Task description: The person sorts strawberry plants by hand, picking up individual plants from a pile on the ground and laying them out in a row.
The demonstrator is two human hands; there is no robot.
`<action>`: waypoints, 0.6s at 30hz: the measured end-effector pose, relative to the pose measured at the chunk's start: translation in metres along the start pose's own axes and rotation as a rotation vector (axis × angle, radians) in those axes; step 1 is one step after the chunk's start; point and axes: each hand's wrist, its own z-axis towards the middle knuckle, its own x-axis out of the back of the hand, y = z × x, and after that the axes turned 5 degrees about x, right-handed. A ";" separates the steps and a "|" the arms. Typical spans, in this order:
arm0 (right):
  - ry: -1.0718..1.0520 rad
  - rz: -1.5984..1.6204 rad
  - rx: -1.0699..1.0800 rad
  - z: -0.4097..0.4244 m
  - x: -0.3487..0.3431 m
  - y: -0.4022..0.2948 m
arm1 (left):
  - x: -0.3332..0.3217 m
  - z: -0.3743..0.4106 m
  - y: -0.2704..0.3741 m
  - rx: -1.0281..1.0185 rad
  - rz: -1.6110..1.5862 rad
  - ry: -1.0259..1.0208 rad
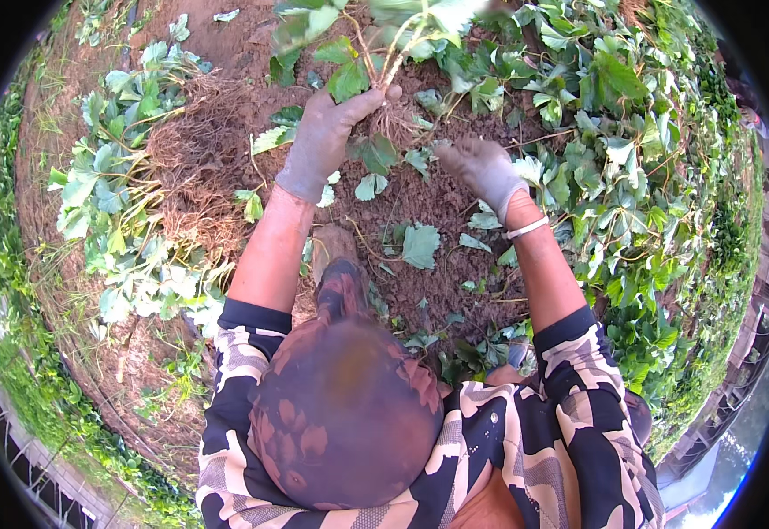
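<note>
In a dirty grey glove, my left hand (331,135) grips a leafy plant (392,56) at the base of its pale stems. It resembles a strawberry plant; its upper leaves are blurred. Thin bare roots (394,125) hang beneath my thumb and fingertips. My gloved right hand (480,168) is just to the right and slightly lower, apart from the plant. Its fingers are curled together, somewhat blurred, with nothing visible in them. Below both hands is brown soil (384,205) with loose leaves on it, including a broad green leaf (420,246).
Left of my left arm lies a heap of pulled plants (110,178), their tangled brown roots (196,159) turned inward. Dense leafy plants (622,152) cover the ground on the right. My bent knee (348,410) and shoe (333,248) are between my arms.
</note>
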 end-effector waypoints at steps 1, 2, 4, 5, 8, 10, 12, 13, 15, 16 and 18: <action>0.017 0.182 0.047 -0.008 -0.001 -0.018 | 0.002 -0.001 -0.003 -0.051 0.094 -0.009; 0.028 0.366 0.101 -0.020 -0.003 -0.057 | 0.003 -0.004 -0.003 0.052 -0.017 0.007; 0.047 0.576 0.185 -0.028 -0.002 -0.097 | -0.004 -0.007 -0.001 0.252 -0.252 0.022; 0.045 0.602 0.220 -0.025 -0.001 -0.106 | -0.006 -0.008 0.001 0.245 -0.207 0.030; 0.051 0.658 0.267 -0.015 -0.011 -0.115 | -0.013 -0.009 0.003 0.252 -0.128 0.072; 0.091 0.676 0.247 -0.003 -0.017 -0.113 | -0.017 -0.010 0.009 0.251 -0.109 0.078; 0.137 0.684 0.259 -0.003 -0.021 -0.112 | -0.019 -0.010 0.012 0.274 -0.147 0.086; 0.157 0.689 0.264 -0.003 -0.025 -0.113 | -0.019 -0.010 0.012 0.296 -0.194 0.090; 0.194 0.776 0.264 -0.005 -0.032 -0.116 | -0.020 -0.010 0.008 0.325 -0.312 0.120; 0.213 0.819 0.264 -0.007 -0.036 -0.118 | -0.021 -0.009 0.003 0.330 -0.382 0.146; 0.244 0.848 0.272 -0.006 -0.041 -0.118 | -0.021 -0.009 0.000 0.316 -0.421 0.168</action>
